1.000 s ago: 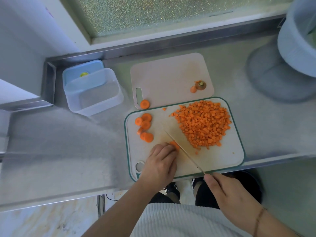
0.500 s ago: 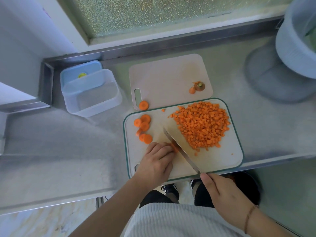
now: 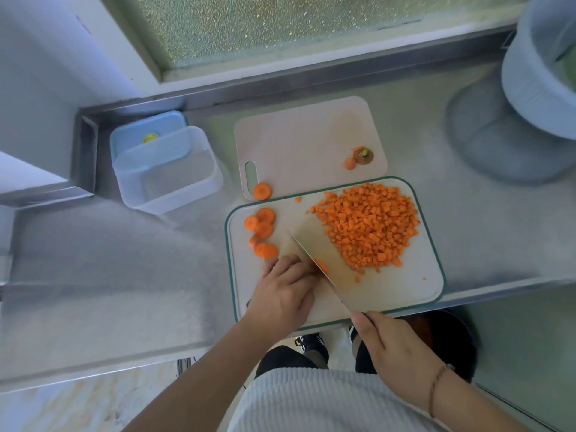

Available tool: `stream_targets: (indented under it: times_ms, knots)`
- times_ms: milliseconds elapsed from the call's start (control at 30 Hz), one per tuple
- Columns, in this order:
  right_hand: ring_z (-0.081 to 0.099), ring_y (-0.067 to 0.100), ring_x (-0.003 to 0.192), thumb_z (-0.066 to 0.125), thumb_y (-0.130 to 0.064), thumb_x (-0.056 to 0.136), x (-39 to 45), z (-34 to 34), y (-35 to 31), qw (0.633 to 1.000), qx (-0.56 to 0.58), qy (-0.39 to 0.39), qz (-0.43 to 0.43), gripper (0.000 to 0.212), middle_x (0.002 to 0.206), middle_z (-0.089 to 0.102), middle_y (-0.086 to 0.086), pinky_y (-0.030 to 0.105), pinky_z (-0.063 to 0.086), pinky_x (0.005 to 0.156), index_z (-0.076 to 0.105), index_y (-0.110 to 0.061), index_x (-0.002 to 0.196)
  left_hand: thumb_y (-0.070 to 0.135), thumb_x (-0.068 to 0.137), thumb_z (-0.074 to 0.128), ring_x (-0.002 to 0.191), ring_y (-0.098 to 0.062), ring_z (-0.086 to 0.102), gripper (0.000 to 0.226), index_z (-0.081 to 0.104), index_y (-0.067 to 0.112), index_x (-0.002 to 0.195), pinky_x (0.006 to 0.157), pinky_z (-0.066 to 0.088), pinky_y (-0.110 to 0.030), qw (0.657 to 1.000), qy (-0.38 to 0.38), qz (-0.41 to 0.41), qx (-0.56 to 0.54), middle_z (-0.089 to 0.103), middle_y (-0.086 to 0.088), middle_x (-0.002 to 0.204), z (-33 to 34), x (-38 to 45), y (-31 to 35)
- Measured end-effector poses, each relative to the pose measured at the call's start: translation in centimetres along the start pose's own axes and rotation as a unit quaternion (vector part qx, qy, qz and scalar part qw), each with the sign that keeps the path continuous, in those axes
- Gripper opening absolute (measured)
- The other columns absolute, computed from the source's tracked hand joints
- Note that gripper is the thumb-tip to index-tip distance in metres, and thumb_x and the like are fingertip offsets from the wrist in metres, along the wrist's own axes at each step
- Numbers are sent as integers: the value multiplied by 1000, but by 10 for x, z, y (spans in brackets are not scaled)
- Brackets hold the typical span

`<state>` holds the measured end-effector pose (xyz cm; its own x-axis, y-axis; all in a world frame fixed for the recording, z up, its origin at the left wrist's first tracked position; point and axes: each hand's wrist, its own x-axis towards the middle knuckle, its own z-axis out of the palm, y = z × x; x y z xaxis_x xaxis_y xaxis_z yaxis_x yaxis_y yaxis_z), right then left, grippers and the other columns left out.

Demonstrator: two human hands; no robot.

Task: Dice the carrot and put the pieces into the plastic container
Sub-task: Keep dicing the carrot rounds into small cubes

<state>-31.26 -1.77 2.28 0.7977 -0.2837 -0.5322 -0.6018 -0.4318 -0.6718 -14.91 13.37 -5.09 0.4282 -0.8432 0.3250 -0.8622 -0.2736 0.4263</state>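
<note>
Head view: mostly diced, big pile [image 3: 369, 225] mid-frame. Left hand [image 3: 285, 288] pinning a slice [image 3: 321, 266], right hand [image 3: 394, 347] gripping knife [image 3: 321, 269]. Few rounds [image 3: 261, 232] left; container [image 3: 168, 169] upper left still empty.

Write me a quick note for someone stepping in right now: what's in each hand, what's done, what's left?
Left hand pins a carrot piece on the green-edged board.
Right hand grips the knife, blade on that piece.
Done: big pile of dice on the board.
Left: slices on the board's left, one slice on the rear board; then move all dice into the container, which holds none yet.
</note>
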Motion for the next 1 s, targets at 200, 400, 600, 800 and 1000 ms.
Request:
stream_targets:
  times_ms: [200,400,600,800,1000]
  knots:
    - [47,3,52,34,-51,89,-26,-32,-7,992,121,38,15,34,53,54,-15,19,36,57,57,-50,64,3,87,67,96,-30,62,17,74,7,101,81,52,-40,991,-58,112,-44,69,-8,107,-17,31,-30]
    - [45,1,47,33,-49,87,-23,-42,0,989,133,57,38,38,47,49,-13,16,31,53,57,-48,58,5,93,59,92,-33,64,18,74,2,101,80,52,-39,966,-139,204,-77,69,-13,105,-8,51,-46]
    - [42,2,46,33,-48,87,-21,-36,0,988,147,17,39,40,46,47,-12,17,31,54,57,-36,57,7,95,62,81,-31,62,15,76,5,97,70,52,-37,983,-83,148,-74,68,-13,99,0,38,-42]
    - [43,2,47,34,-48,88,-16,-34,-1,989,136,22,45,38,47,48,-13,21,33,57,44,-25,60,9,88,75,80,-29,59,9,75,12,97,67,51,-40,998,-16,44,-33,69,-7,100,13,24,-24]
    - [39,4,46,33,-51,88,-17,-34,6,992,119,18,40,40,47,44,-9,21,34,55,44,-23,61,18,98,59,83,-26,58,19,75,14,106,74,48,-38,996,-43,64,-47,67,-4,98,9,21,-30]
